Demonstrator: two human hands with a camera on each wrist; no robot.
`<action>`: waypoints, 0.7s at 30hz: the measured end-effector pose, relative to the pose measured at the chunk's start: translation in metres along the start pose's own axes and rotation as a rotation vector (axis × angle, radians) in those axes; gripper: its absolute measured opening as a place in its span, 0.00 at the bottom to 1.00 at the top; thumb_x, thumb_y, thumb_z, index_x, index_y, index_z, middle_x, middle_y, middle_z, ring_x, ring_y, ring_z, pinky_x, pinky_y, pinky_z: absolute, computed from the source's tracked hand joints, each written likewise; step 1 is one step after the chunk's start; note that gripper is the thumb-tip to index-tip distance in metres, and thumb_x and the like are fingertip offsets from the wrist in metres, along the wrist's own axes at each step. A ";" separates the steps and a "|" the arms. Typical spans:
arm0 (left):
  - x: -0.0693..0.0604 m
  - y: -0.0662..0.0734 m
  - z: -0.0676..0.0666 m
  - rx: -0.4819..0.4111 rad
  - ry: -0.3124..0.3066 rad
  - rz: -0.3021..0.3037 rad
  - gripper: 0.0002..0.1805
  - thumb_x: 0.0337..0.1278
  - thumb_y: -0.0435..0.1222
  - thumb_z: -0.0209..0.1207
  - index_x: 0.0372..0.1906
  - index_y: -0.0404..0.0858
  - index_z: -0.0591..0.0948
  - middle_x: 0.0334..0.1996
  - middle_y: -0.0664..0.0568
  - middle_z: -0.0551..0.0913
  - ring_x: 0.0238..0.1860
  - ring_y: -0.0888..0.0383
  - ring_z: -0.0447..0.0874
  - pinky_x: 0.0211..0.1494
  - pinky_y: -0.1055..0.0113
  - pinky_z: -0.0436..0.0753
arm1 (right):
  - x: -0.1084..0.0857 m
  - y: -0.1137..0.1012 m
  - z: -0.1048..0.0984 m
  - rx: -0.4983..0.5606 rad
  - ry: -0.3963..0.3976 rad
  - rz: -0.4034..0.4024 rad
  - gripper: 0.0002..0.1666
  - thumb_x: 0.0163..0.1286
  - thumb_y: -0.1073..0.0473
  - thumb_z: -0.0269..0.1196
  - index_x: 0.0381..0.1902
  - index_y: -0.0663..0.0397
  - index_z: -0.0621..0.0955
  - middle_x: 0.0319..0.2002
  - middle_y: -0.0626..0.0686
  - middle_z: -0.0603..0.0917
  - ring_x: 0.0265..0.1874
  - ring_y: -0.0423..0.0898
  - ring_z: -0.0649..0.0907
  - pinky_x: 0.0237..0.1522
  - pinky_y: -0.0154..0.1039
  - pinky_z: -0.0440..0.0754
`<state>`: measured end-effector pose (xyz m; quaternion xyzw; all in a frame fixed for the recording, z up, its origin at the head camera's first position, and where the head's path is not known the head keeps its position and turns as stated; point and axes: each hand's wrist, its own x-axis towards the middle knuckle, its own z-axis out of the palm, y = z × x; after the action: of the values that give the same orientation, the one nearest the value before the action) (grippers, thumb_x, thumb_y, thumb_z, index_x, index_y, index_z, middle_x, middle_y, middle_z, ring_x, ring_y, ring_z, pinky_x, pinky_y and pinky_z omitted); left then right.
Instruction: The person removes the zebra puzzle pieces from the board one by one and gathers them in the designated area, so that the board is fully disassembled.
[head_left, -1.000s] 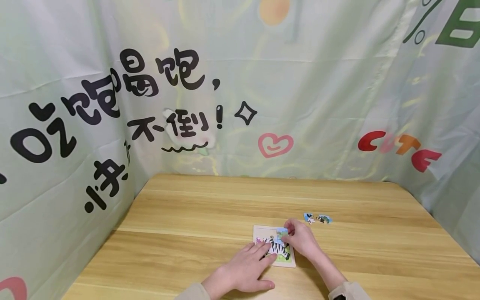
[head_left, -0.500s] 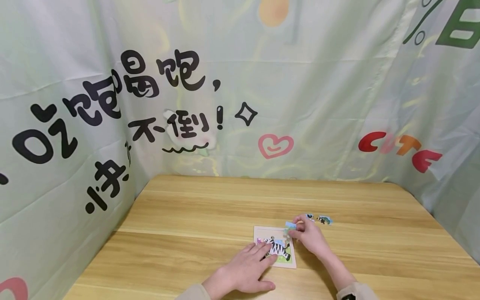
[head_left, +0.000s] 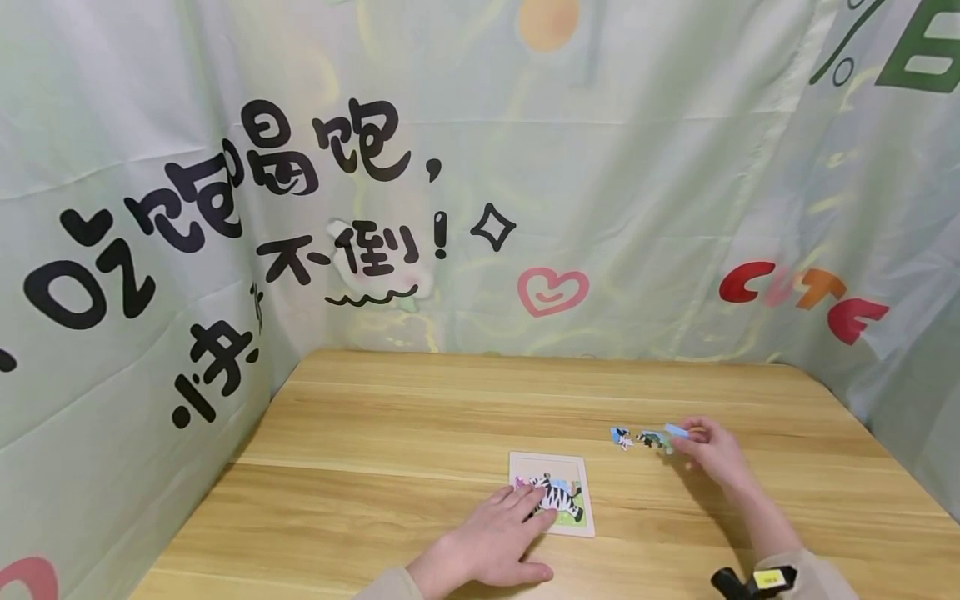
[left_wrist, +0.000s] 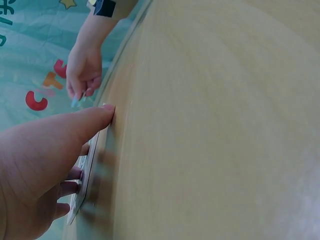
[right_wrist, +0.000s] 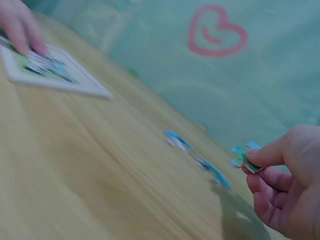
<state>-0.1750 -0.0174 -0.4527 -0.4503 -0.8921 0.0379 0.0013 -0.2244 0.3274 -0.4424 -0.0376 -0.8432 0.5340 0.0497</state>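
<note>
My left hand (head_left: 495, 537) rests with fairly straight, spread fingers on a square jigsaw board (head_left: 589, 510) with a pale frame. A zebra picture (head_left: 564, 498) shows on the board, partly under those fingers; the upper strip is bare. Off to the right, my right hand (head_left: 717, 457) pinches a blue and green jigsaw piece (right_wrist: 240, 157) between thumb and fingers, held above the table. Just left of it lie two loose pieces: one with black and white markings (head_left: 622, 437), and a darker green and blue one (head_left: 651, 439), partly overlapped by the held piece in the head view.
A wood-grain table (head_left: 390, 417) carries everything. Printed cloth (head_left: 637, 208) hangs behind the table's far edge and at both sides. A dark device with a yellow label (head_left: 768, 578) sits at my right wrist.
My right hand has lifted the blue and green jigsaw piece off the board's upper right corner and carried it right, past the loose pieces. The left hand has stayed on the board.
</note>
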 end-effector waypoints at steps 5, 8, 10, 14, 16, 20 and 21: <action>0.000 0.000 0.002 0.003 0.009 0.001 0.39 0.59 0.65 0.40 0.69 0.48 0.61 0.69 0.47 0.57 0.69 0.52 0.53 0.68 0.60 0.58 | 0.005 0.014 -0.024 -0.146 0.042 0.021 0.21 0.66 0.60 0.58 0.47 0.74 0.69 0.32 0.53 0.79 0.26 0.38 0.76 0.24 0.36 0.75; 0.000 0.000 0.002 0.008 0.011 0.001 0.39 0.59 0.65 0.40 0.69 0.48 0.62 0.69 0.47 0.58 0.69 0.52 0.54 0.68 0.59 0.58 | 0.007 0.020 -0.028 -0.226 0.058 0.026 0.19 0.65 0.60 0.58 0.45 0.74 0.71 0.33 0.58 0.78 0.27 0.42 0.75 0.24 0.37 0.74; 0.000 0.000 0.002 0.009 0.010 0.002 0.39 0.59 0.65 0.40 0.69 0.48 0.62 0.69 0.47 0.58 0.69 0.52 0.54 0.68 0.59 0.58 | 0.009 0.023 -0.027 -0.288 0.067 0.003 0.18 0.65 0.60 0.59 0.43 0.74 0.74 0.33 0.61 0.79 0.28 0.45 0.75 0.25 0.37 0.73; 0.000 0.001 0.002 0.002 0.005 -0.001 0.39 0.59 0.65 0.40 0.69 0.48 0.61 0.69 0.47 0.57 0.69 0.52 0.53 0.68 0.60 0.58 | 0.013 0.025 -0.022 -0.407 0.097 -0.055 0.15 0.63 0.61 0.60 0.39 0.72 0.77 0.32 0.63 0.81 0.30 0.50 0.77 0.29 0.39 0.72; 0.001 0.001 0.002 -0.004 0.002 -0.002 0.39 0.59 0.65 0.40 0.69 0.48 0.61 0.70 0.47 0.57 0.69 0.52 0.53 0.68 0.59 0.58 | 0.015 0.025 -0.020 -0.437 0.108 -0.069 0.13 0.62 0.62 0.60 0.38 0.71 0.78 0.32 0.62 0.81 0.31 0.52 0.77 0.30 0.40 0.71; 0.001 0.001 0.003 -0.010 -0.003 -0.004 0.39 0.59 0.65 0.40 0.70 0.48 0.61 0.70 0.47 0.56 0.69 0.52 0.53 0.68 0.60 0.57 | 0.016 0.024 -0.016 -0.452 0.110 -0.065 0.12 0.63 0.63 0.60 0.37 0.71 0.79 0.32 0.63 0.81 0.32 0.55 0.77 0.33 0.43 0.71; 0.001 0.001 0.003 -0.011 -0.002 -0.003 0.39 0.59 0.65 0.40 0.70 0.48 0.61 0.70 0.47 0.56 0.69 0.52 0.53 0.68 0.60 0.57 | 0.016 0.023 -0.016 -0.450 0.106 -0.060 0.13 0.63 0.63 0.59 0.38 0.72 0.78 0.33 0.64 0.80 0.33 0.56 0.77 0.33 0.44 0.71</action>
<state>-0.1747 -0.0162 -0.4560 -0.4487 -0.8930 0.0333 -0.0022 -0.2384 0.3533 -0.4560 -0.0506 -0.9379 0.3283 0.1000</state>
